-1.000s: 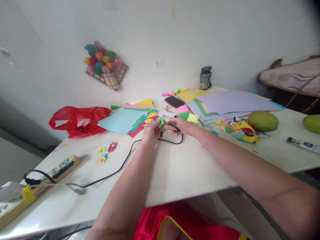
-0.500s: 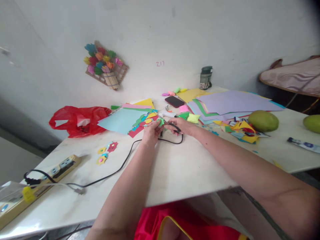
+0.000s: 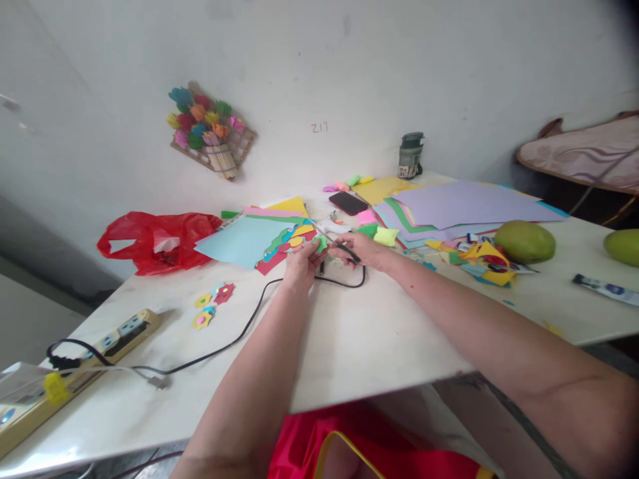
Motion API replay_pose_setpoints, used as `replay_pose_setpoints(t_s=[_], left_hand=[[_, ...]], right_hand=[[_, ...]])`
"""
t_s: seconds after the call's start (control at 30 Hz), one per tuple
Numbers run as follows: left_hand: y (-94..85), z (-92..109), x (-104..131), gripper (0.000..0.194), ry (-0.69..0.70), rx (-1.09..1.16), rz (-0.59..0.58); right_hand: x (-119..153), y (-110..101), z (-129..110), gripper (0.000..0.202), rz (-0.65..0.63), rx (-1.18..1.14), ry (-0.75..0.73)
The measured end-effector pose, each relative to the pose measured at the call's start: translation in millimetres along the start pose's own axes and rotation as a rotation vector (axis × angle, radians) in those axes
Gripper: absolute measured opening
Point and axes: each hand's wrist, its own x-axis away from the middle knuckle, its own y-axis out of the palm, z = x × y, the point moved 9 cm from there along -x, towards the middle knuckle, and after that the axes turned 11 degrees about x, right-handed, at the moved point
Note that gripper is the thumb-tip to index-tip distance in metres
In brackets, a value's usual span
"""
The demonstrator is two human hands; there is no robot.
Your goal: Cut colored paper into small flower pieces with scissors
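Between the fingers of my left hand (image 3: 302, 263) is a small green paper piece (image 3: 322, 243). My right hand (image 3: 360, 250) is closed around the black handles of the scissors (image 3: 327, 234), whose blades point up and left beside the green paper. Cut coloured shapes and a light blue sheet (image 3: 239, 241) lie just left of my left hand. Four-cornered puffy packs, one yellow (image 3: 386, 236), lie behind my right hand. Small paper flowers (image 3: 224, 293) rest on the table to the left.
A black cable (image 3: 244, 330) runs from the power strip (image 3: 117, 342) toward my hands. A red plastic bag (image 3: 150, 243) sits at the left. A phone (image 3: 348, 203), purple sheets (image 3: 464, 205), paper scraps (image 3: 486, 259), green fruit (image 3: 525, 241) and a bottle (image 3: 411, 156) lie behind and right.
The scissors in my right hand have shifted slightly, and their blades show more clearly above the green paper. My left hand stays nearly where it was.
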Motion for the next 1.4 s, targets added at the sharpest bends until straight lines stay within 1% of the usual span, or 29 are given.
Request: replay_pose_setpoints(t_s=[0.13, 0.23, 0.4, 0.57, 0.67, 0.87, 1.0, 1.17, 1.4], left_hand=[[2.4, 3, 2, 0.017, 0.015, -0.019, -0.007], [6.2, 4, 4, 0.020, 0.027, -0.026, -0.035], [8.9, 4, 5, 0.021, 0.024, -0.059, -0.073], [13.6, 0, 5, 0.016, -0.002, -0.103, -0.144], [15.3, -2, 6, 0.014, -0.022, -0.119, -0.153], [14.7, -3, 6, 0.015, -0.038, -0.123, -0.139], [13.5, -3, 5, 0.015, -0.040, -0.121, -0.135], [12.6, -4, 4, 0.016, -0.049, -0.135, -0.136], [13.0, -4, 5, 0.017, -0.050, -0.145, -0.135]], right_hand=[[0, -7, -2, 0.043, 0.076, -0.060, 0.012], [-1, -13, -2, 0.048, 0.131, -0.149, -0.015], [-4, -18, 1, 0.047, 0.197, -0.288, -0.042], [-3, -23, 0, 0.040, 0.263, -0.287, -0.035], [-3, -26, 0, 0.038, 0.303, -0.250, -0.032], [-3, -26, -1, 0.039, 0.309, -0.219, -0.017], [-2, -23, -2, 0.041, 0.278, -0.229, -0.023], [-4, -22, 0, 0.037, 0.253, -0.230, -0.040], [-5, -22, 1, 0.043, 0.259, -0.254, -0.032]])
